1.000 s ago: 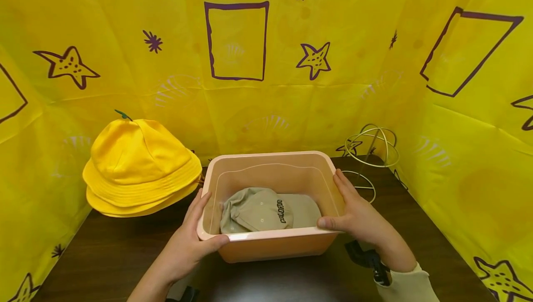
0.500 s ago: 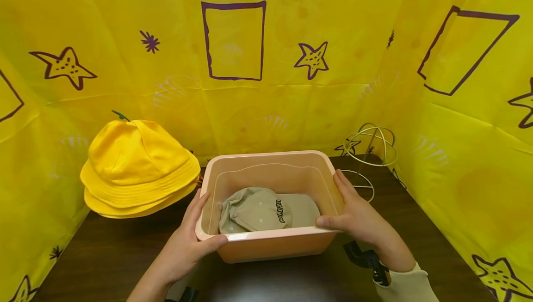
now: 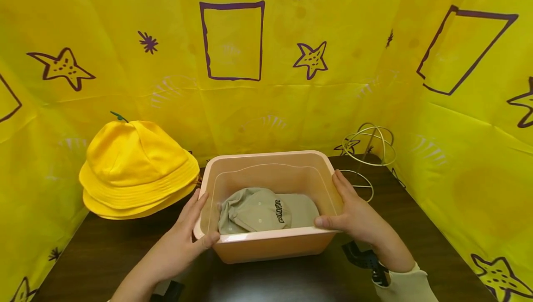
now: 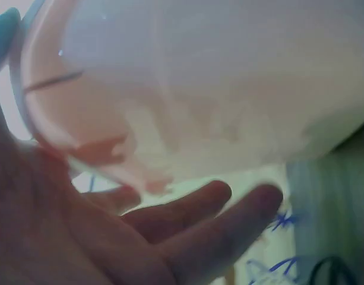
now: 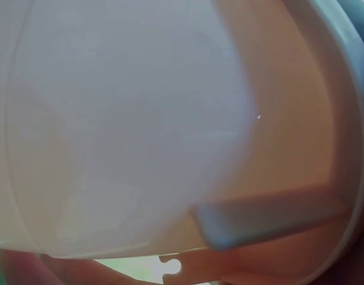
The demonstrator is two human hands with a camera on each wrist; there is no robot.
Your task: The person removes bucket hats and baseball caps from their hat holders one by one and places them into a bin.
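A pink plastic tub [image 3: 266, 246] stands in the middle of the head view, its opening facing me. Inside lies a beige baseball cap [image 3: 260, 212] with dark lettering, its brim pointing right. My right hand [image 3: 360, 216] grips the tub's right front corner, thumb over the front rim and fingers along the right side. At the left front corner is my left hand [image 3: 179, 239], its thumb at the rim. Its fingers [image 4: 199, 231] look fairly straight in the left wrist view, with a gap between some of them and the tub wall. The right wrist view shows mostly the tub's outer wall [image 5: 140, 119].
A stack of yellow bucket hats [image 3: 137, 163], the top one with a green sprout, stands left of the tub. A wire stand [image 3: 370, 144] is at the back right of the dark wooden table [image 3: 91, 255]. Yellow patterned cloth [image 3: 233, 107] encloses the back and sides.
My left hand has eased slightly left, its thumb drawing back along the front rim. My right hand keeps its hold. The tub and cap have hardly moved.
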